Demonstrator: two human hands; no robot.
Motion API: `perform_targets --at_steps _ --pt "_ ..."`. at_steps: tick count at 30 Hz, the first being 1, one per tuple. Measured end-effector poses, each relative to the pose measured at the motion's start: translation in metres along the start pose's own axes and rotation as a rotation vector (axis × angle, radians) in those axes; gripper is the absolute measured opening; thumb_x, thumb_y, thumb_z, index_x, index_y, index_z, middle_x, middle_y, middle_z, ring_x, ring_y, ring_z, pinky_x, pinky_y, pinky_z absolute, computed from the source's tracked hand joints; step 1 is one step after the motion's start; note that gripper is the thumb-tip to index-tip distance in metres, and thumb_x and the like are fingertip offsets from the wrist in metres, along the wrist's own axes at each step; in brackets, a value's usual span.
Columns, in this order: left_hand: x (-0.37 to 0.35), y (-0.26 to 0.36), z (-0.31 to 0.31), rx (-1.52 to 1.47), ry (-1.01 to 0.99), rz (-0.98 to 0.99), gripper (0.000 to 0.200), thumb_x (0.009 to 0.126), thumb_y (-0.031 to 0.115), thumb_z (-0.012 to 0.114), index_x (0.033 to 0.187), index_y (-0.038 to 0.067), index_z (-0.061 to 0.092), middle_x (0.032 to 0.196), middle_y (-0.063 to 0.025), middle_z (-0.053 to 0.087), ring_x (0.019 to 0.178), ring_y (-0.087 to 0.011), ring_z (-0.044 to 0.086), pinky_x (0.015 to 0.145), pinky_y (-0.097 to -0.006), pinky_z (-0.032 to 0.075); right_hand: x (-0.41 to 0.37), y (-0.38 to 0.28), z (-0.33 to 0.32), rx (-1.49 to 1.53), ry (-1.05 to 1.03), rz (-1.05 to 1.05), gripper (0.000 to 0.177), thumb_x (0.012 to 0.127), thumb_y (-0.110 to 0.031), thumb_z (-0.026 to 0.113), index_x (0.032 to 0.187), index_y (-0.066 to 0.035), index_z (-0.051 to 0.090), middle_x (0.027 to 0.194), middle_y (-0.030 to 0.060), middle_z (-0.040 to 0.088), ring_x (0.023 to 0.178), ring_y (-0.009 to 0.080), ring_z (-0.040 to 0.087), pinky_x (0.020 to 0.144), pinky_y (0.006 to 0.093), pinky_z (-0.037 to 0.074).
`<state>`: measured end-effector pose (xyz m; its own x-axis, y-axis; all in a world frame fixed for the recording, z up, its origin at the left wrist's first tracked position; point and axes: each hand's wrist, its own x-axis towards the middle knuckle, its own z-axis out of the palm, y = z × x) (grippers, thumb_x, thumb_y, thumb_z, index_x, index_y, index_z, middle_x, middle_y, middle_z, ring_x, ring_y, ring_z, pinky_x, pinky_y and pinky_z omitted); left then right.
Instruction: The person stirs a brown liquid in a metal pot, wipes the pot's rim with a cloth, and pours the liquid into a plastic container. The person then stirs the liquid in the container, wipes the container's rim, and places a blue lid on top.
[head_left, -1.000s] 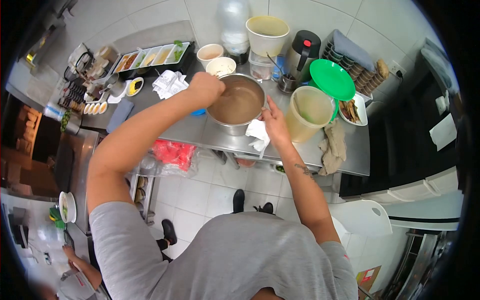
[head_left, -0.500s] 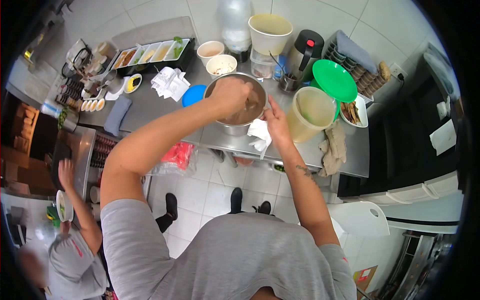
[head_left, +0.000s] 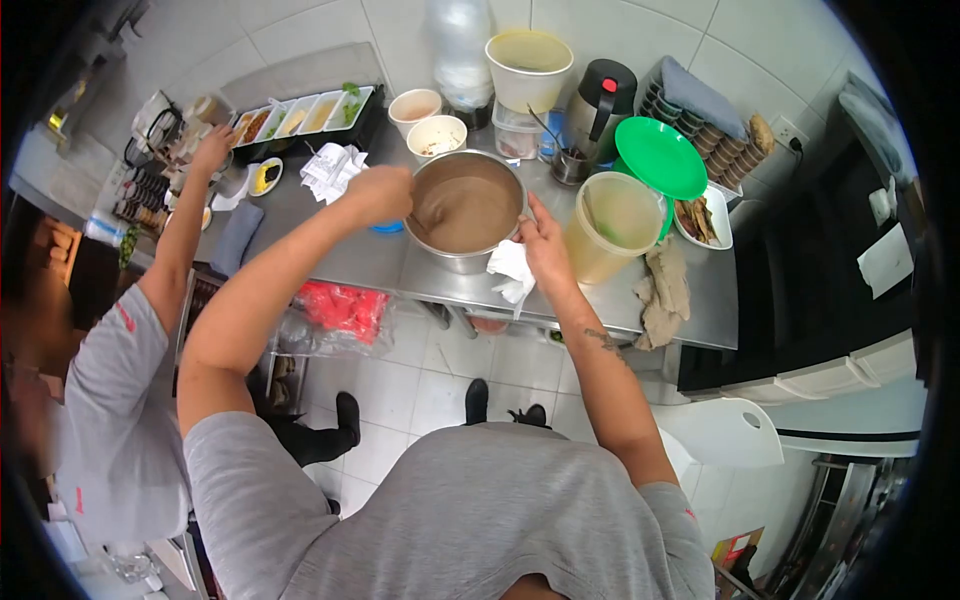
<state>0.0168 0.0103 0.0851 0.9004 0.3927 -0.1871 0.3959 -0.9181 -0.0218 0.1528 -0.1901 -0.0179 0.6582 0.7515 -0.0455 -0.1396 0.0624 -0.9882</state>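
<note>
Our left hand (head_left: 380,193) is clenched around what looks like a utensil (head_left: 427,214), too thin to name, dipping into the brown liquid in the metal pot (head_left: 461,263) on the steel worktop (head_left: 335,245). Our right hand (head_left: 545,245) grips the pot's near rim beside a white cloth (head_left: 510,270); a co-worker's hand (head_left: 212,148) rests beside the condiment tray (head_left: 300,116)
</note>
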Motion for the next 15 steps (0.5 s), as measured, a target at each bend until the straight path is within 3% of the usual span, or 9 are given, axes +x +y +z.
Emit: perform_targets --at_steps 1,4,6,9,12,15 --pt "0.003 -0.014 0.020 -0.037 -0.005 0.115 0.016 0.071 0.010 0.056 0.079 0.002 0.067 0.076 -0.0142 0.066 0.071 -0.0270 0.064 0.063 -0.0381 0.049 0.000 0.002 0.000 0.011 -0.005 -0.002 0.051 0.090 -0.013 0.045 0.137 -0.001 0.031 0.068 -0.0001 0.049 0.060 0.0066 0.046 0.054 0.0201 0.039" --pt "-0.002 -0.016 0.029 -0.543 -0.135 0.027 0.013 0.073 0.010 0.055 0.073 0.000 0.063 0.060 -0.0078 0.058 0.053 -0.0162 0.053 0.046 -0.0332 0.039 0.005 0.009 -0.002 0.021 -0.016 -0.031 0.051 0.090 -0.013 0.045 0.137 -0.001 0.029 0.067 0.0004 0.050 0.058 0.0066 0.046 0.053 0.0202 0.039" --pt "-0.020 0.008 0.003 -0.966 -0.210 -0.475 0.012 0.074 0.011 0.056 0.070 0.001 0.062 0.055 -0.0037 0.053 0.048 -0.0123 0.046 0.040 -0.0299 0.032 0.008 0.012 -0.004 -0.005 -0.017 -0.064 0.053 0.090 -0.014 0.044 0.138 0.000 0.027 0.065 0.0012 0.052 0.055 0.0063 0.046 0.050 0.0201 0.037" --pt "-0.029 0.004 -0.004 -1.104 -0.054 -0.445 0.011 0.074 0.011 0.056 0.068 0.003 0.059 0.055 -0.0005 0.048 0.045 -0.0090 0.039 0.037 -0.0269 0.024 0.002 0.003 -0.003 0.057 -0.026 0.003 0.053 0.090 -0.014 0.045 0.138 -0.001 0.027 0.065 0.0005 0.051 0.056 0.0062 0.046 0.051 0.0199 0.038" --pt "-0.035 0.003 -0.019 -1.058 0.092 -0.348 0.012 0.077 0.011 0.055 0.069 0.003 0.058 0.058 -0.0002 0.051 0.048 -0.0087 0.041 0.038 -0.0257 0.024 0.000 -0.002 -0.003 0.078 -0.047 0.010 0.053 0.090 -0.014 0.045 0.138 -0.001 0.027 0.065 -0.0004 0.050 0.057 0.0059 0.046 0.053 0.0195 0.038" --pt "-0.032 -0.005 -0.019 -0.882 0.218 -0.248 0.013 0.080 0.008 0.051 0.072 0.001 0.057 0.062 -0.0014 0.053 0.056 -0.0096 0.046 0.045 -0.0267 0.032 0.000 0.000 -0.006 0.043 -0.060 0.023 0.053 0.090 -0.013 0.045 0.139 -0.002 0.027 0.067 -0.0009 0.051 0.057 0.0055 0.045 0.053 0.0192 0.038"
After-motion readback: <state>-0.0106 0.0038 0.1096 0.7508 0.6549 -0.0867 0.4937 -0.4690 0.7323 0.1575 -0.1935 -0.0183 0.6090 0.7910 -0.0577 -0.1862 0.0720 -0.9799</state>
